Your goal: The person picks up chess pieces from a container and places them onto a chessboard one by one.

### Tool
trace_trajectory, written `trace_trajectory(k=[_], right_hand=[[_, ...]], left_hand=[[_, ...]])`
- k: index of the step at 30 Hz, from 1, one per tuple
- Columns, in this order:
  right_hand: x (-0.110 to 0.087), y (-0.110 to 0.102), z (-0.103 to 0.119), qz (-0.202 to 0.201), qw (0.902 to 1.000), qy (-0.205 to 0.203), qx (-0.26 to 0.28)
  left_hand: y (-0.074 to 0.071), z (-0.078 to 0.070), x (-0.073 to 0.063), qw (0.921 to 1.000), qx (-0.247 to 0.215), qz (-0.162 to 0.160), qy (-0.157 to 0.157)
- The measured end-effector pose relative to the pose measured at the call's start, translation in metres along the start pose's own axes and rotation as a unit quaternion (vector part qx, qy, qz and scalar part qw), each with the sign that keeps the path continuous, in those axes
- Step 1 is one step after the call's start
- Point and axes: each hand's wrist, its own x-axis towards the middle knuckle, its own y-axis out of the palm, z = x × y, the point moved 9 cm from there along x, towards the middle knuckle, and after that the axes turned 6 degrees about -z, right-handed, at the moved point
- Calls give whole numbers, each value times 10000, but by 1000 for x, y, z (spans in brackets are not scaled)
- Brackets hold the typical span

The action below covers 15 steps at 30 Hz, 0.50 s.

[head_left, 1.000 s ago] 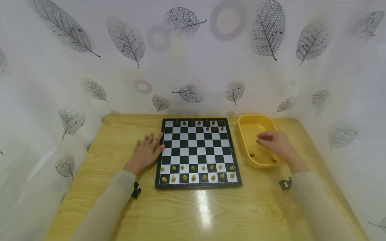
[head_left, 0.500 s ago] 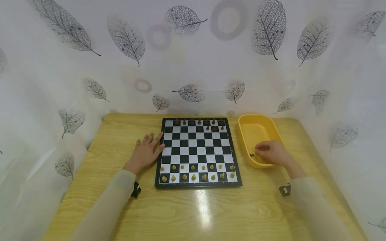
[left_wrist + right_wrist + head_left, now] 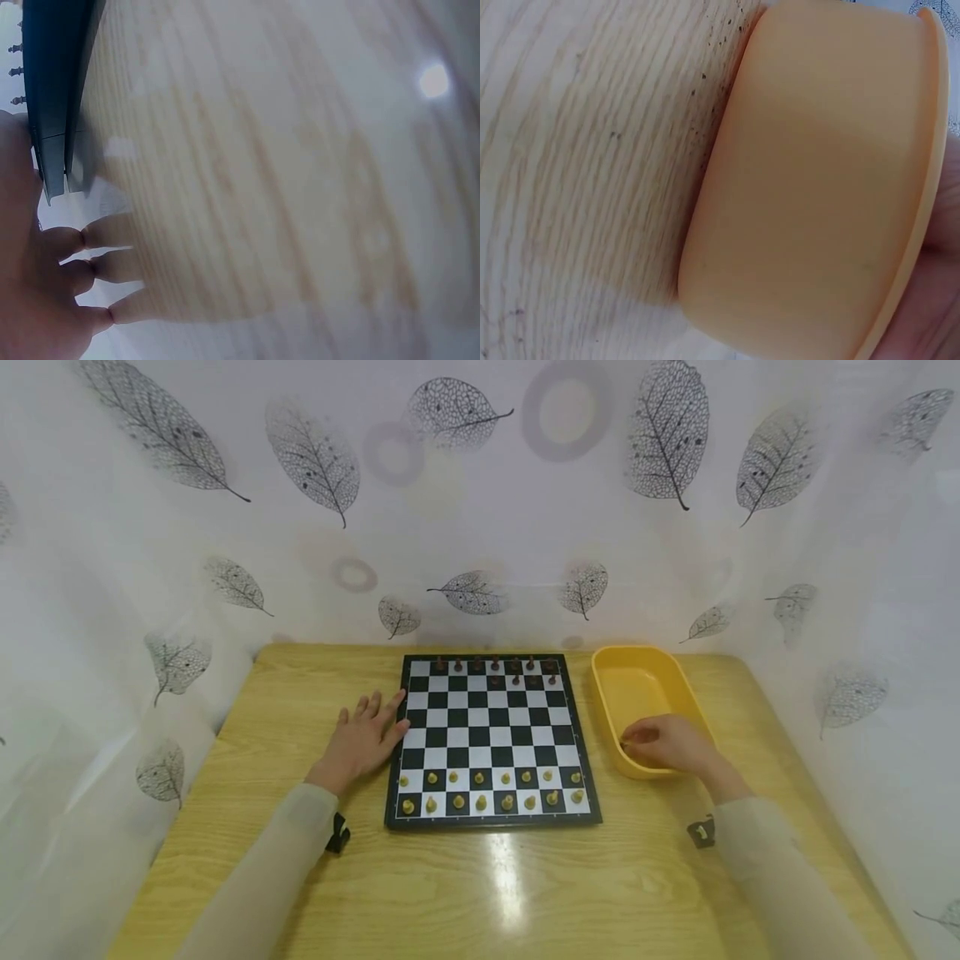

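My right hand point(image 3: 671, 745) reaches down into the yellow tray point(image 3: 600, 693), thumb and fingers pinching a dark red-brown chess piece point(image 3: 625, 744) near its left wall. Most of that piece is hidden by the fingertips. In the right wrist view the tray's outer side point(image 3: 810, 172) covers the fingers. My left hand point(image 3: 360, 743) lies spread on the table, with fingertips at the left edge of the chessboard point(image 3: 480, 718). Yellow chess pieces point(image 3: 482, 802) fill the two near rows. Dark red-brown pieces point(image 3: 496, 665) stand in the two far rows, with gaps on the left side.
The wooden table point(image 3: 420, 893) extends around the board and tray. A white curtain point(image 3: 480, 510) with leaf prints hangs behind and along both sides. Small dark straps point(image 3: 339, 833) show by both wrists.
My right hand has lowered into the tray and moved left to the dark piece, its fingers closing there. The left hand and the board have stayed in place.
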Motion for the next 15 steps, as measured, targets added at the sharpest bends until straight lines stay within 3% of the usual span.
trace_trajectory(k=[15], right_hand=[[5,4,3,-33,9999,67,-137]], left_hand=[[4,3,2,10000,8,-43,20]])
